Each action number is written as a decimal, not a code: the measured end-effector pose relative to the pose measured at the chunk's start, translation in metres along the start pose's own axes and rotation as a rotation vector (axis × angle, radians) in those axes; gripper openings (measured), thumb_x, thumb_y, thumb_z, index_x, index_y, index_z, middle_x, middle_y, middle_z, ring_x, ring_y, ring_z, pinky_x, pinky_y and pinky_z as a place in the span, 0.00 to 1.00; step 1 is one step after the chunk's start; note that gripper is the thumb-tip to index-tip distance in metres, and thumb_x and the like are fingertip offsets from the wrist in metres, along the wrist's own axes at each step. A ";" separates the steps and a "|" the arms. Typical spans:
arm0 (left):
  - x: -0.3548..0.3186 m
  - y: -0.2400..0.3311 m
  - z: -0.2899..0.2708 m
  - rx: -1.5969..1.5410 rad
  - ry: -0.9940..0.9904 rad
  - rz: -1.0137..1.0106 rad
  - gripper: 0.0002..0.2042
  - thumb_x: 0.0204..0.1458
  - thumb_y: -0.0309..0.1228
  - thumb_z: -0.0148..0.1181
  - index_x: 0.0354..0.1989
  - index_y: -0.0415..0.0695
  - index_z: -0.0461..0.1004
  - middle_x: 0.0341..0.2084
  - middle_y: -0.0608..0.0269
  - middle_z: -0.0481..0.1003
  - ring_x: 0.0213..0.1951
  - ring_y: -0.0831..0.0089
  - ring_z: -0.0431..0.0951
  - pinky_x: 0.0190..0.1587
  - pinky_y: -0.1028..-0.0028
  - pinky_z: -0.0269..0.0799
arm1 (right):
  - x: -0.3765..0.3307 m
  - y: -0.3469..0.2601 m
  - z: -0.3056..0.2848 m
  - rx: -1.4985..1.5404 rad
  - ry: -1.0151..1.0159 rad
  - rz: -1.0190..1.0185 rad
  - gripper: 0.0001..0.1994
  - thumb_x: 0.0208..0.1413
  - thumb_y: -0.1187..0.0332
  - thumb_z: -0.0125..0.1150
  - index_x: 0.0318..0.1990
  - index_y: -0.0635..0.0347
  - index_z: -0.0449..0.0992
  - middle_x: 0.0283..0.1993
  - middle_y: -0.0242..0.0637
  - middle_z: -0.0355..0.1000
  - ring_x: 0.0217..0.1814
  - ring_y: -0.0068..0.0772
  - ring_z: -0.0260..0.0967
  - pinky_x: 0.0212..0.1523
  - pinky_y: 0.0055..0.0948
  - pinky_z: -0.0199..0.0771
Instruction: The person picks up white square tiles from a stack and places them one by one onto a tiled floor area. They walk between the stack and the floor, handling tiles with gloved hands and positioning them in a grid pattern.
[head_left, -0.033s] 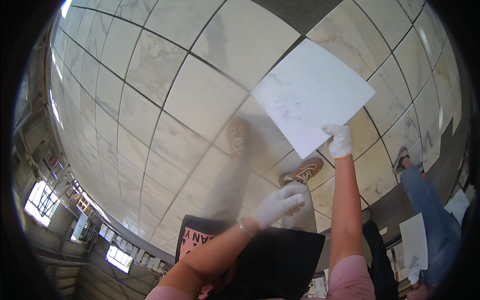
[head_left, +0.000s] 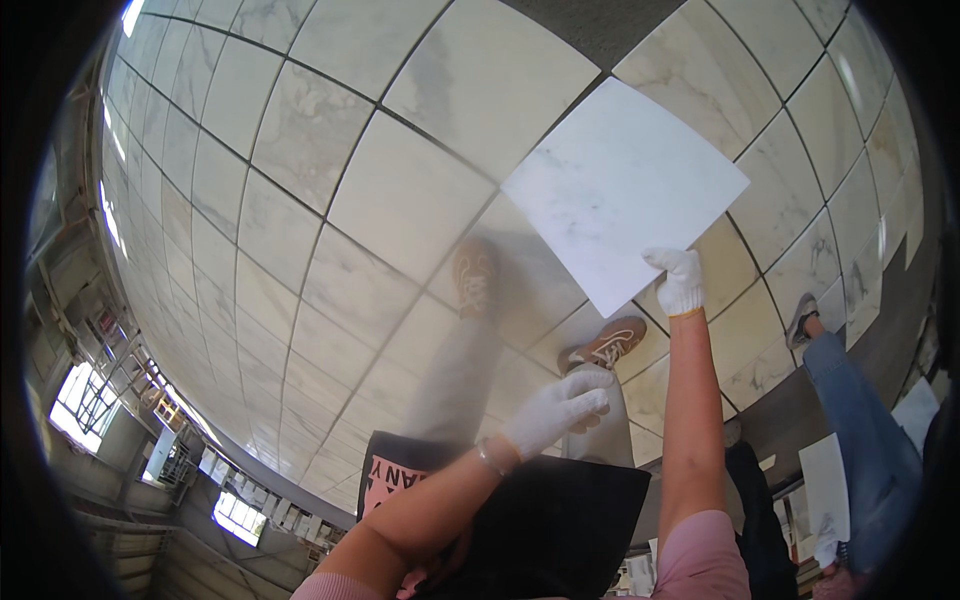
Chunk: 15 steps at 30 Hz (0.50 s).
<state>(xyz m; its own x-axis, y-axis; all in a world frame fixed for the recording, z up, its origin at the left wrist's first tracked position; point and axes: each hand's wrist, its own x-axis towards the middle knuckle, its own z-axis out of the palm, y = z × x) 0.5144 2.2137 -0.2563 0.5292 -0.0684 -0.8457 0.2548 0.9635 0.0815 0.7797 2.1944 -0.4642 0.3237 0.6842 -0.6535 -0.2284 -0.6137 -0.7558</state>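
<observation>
1. Presently, the loose white marble-look tile [head_left: 625,185] is right of centre over the laid tile floor [head_left: 400,200]; cannot tell whether it rests or hovers. Its far corner points at the dark bare patch [head_left: 600,28] on the floor's far side.
2. Right hand [head_left: 678,282], gloved: thumb over the tile's near-right edge, other fingers bent; apparently pinching that edge, undersides hidden.
3. Left hand [head_left: 562,408], gloved: fingers bent, close together, well apart from the tile, near the black apron [head_left: 560,520]. Palm hidden; cannot tell whether it holds anything.
4. Risk, judged: one-handed, off-centre support could let the tile twist or dip, if raised. Likely cause: smooth stone against glove fabric.
5. Risk, judged: the near corner appears just above the right sneaker [head_left: 605,345]; a slip could strike the toe or chip that corner.
6. Edges: the far corner could catch on laid-tile edges beside the bare patch if brought in low.
7. Room: widest toward the floor's left side. Rightward is tighter: a co-worker's shoe [head_left: 802,318] near the floor's right edge, grey strip [head_left: 775,415] beyond.
</observation>
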 end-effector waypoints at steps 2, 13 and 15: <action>0.002 0.002 0.000 -0.026 -0.008 -0.004 0.26 0.63 0.49 0.56 0.65 0.48 0.68 0.44 0.69 0.75 0.41 0.77 0.75 0.46 0.74 0.73 | 0.004 -0.009 0.003 -0.088 -0.005 0.048 0.08 0.43 0.71 0.67 0.29 0.69 0.84 0.33 0.43 0.82 0.37 0.33 0.79 0.45 0.30 0.77; 0.009 0.004 0.006 -0.084 -0.044 -0.060 0.26 0.63 0.50 0.57 0.64 0.49 0.68 0.44 0.67 0.75 0.42 0.74 0.75 0.48 0.74 0.72 | 0.019 0.020 -0.017 -0.078 -0.097 0.111 0.09 0.52 0.72 0.63 0.35 0.69 0.85 0.37 0.41 0.83 0.40 0.31 0.80 0.46 0.32 0.78; 0.009 0.008 0.009 -0.095 -0.051 -0.069 0.26 0.63 0.51 0.57 0.64 0.49 0.68 0.44 0.66 0.75 0.42 0.75 0.75 0.48 0.74 0.72 | 0.025 0.038 -0.026 -0.070 -0.065 0.157 0.09 0.52 0.72 0.63 0.36 0.68 0.85 0.37 0.40 0.82 0.40 0.30 0.80 0.46 0.32 0.78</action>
<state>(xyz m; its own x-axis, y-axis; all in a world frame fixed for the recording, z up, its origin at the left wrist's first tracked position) 0.5285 2.2187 -0.2583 0.5538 -0.1460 -0.8197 0.2155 0.9761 -0.0283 0.8032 2.1780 -0.5077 0.2285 0.6004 -0.7664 -0.2064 -0.7394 -0.6408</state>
